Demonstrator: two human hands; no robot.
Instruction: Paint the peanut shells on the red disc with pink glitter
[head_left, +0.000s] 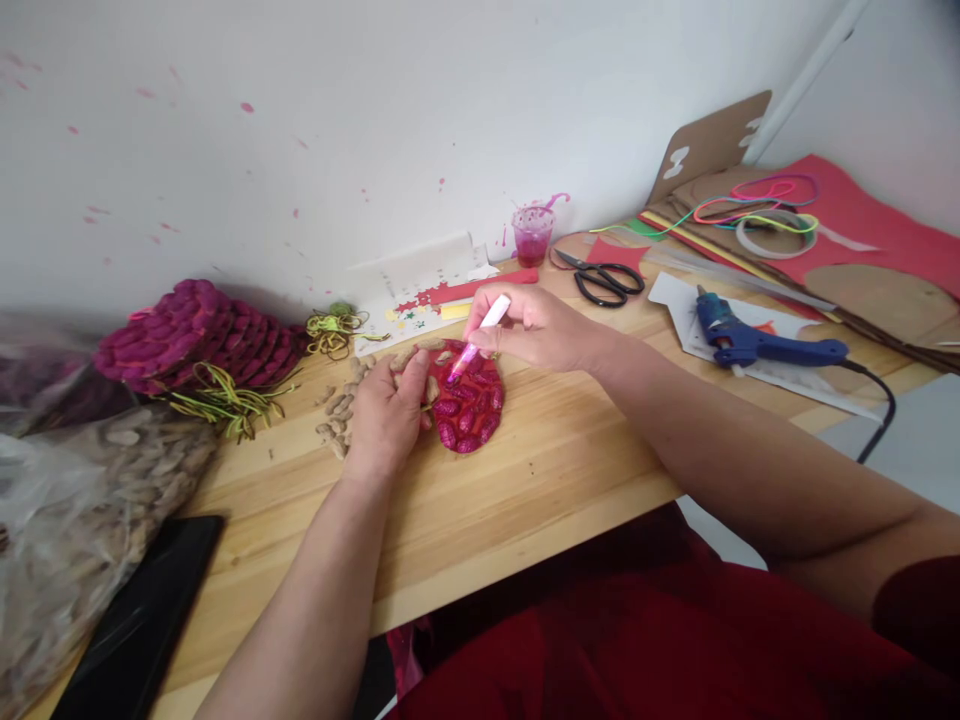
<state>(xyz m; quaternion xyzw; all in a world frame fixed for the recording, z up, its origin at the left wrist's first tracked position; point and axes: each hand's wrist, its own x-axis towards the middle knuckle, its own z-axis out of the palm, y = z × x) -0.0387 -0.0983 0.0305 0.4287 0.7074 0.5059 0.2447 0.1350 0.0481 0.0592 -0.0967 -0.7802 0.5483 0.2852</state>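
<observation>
My right hand [517, 325] pinches a paintbrush [493, 312] with a white handle stained pink. Its tip touches a red oval piece [493, 385] covered with peanuts, many coloured shiny magenta. Some peanuts [433, 390] on the left side of that piece keep their natural tan. My left hand [388, 405] grips the piece's left edge between thumb and fingers, hiding part of it. Loose peanuts [339, 410] lie on the table just beyond this hand.
At the left are a stack of magenta peanut-covered pieces [195, 335] with cords, a bag of peanuts [142, 470] and a black flat object [146, 620]. A cup of magenta paint [533, 238], scissors [604, 277] and a blue glue gun [757, 335] lie behind and right.
</observation>
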